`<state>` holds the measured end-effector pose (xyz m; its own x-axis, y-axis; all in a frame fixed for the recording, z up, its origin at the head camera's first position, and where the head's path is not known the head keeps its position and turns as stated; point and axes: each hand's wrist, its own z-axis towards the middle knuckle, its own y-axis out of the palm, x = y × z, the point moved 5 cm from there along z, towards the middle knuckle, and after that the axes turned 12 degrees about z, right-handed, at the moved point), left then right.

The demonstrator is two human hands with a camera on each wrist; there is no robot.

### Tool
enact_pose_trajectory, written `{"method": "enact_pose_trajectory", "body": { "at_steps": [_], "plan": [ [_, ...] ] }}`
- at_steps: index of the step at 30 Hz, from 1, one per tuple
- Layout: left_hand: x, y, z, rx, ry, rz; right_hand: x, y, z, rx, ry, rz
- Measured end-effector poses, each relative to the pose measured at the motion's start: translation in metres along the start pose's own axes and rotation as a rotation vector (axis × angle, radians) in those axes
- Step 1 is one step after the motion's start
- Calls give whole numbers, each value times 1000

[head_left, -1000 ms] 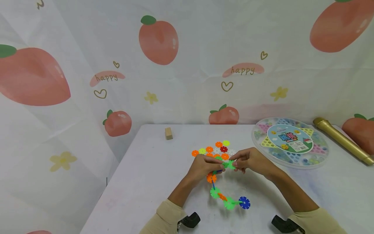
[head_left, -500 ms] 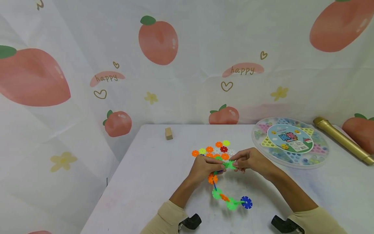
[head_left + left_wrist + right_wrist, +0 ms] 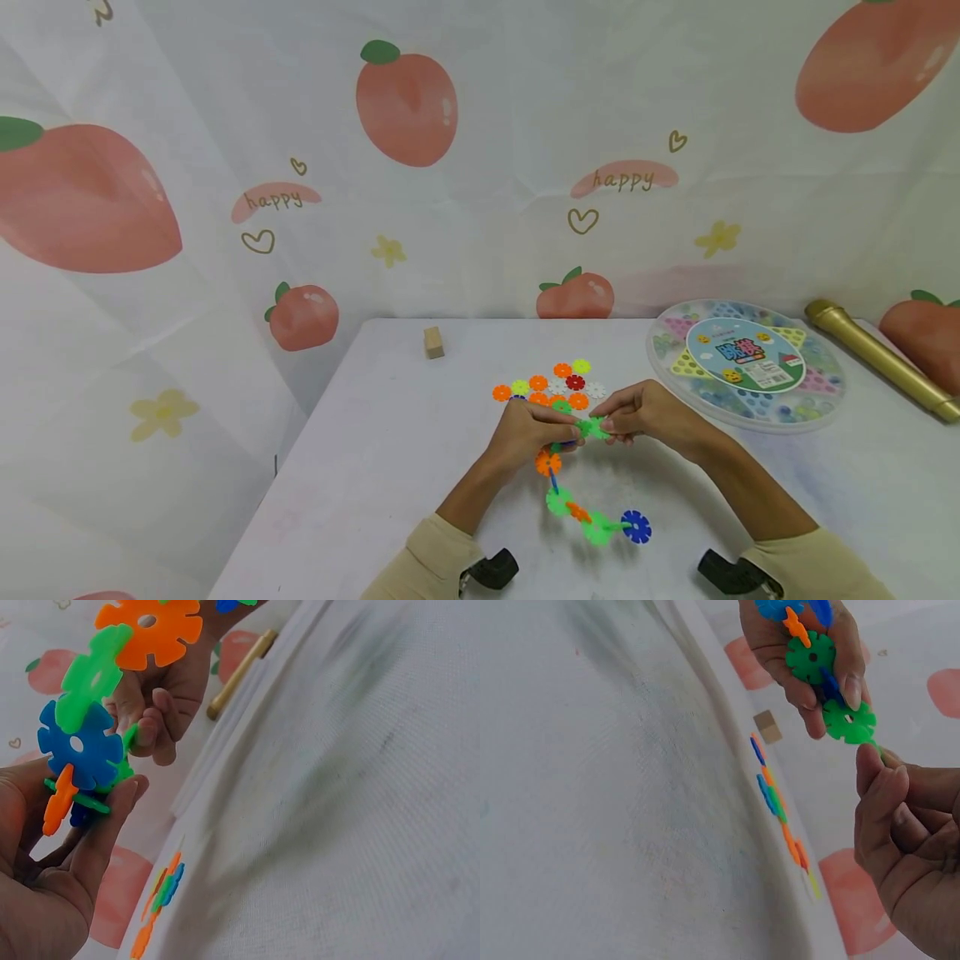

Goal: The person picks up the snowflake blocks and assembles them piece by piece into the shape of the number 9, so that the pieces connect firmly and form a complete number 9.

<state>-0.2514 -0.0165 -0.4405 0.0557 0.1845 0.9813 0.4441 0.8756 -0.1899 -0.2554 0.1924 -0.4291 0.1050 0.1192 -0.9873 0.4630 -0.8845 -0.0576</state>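
A chain of slotted plastic snowflake discs hangs in a curve from my left hand (image 3: pixel 528 433), with an orange disc (image 3: pixel 548 462) just below the fingers and a blue disc (image 3: pixel 636 527) at its free lower end. Thumb and fingers of that hand pinch the chain's upper end, beside a green snowflake disc (image 3: pixel 849 721). My right hand (image 3: pixel 647 417) pinches another green snowflake disc (image 3: pixel 875 748), mostly covered by its fingertips, right at the edge of the first one. In the left wrist view, a blue disc (image 3: pixel 79 742) of the chain stands in front of both hands.
Several loose snowflake discs, among them a red one (image 3: pixel 575 382), lie behind the hands. A round clear bead box (image 3: pixel 671 400) and a gold microphone (image 3: pixel 881 362) sit at the back right. A small wooden block (image 3: pixel 432 342) stands at the back left.
The hanging chain has swung a little to the right and down. Both hands have come slightly lower in view, still pinching the green discs close together.
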Motion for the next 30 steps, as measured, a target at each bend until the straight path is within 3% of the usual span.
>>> {"method": "enact_pose_trajectory", "body": {
  "at_steps": [5, 15, 30],
  "plan": [
    [0, 1, -1, -11, 6, -5, 2, 0, 1, -16, 12, 17],
    [1, -2, -1, 55, 3, 19, -1, 4, 1, 53, 19, 35],
    [3, 1, -3, 98, 13, 78, -3, 6, -1, 58, 29, 37]
  ]
}}
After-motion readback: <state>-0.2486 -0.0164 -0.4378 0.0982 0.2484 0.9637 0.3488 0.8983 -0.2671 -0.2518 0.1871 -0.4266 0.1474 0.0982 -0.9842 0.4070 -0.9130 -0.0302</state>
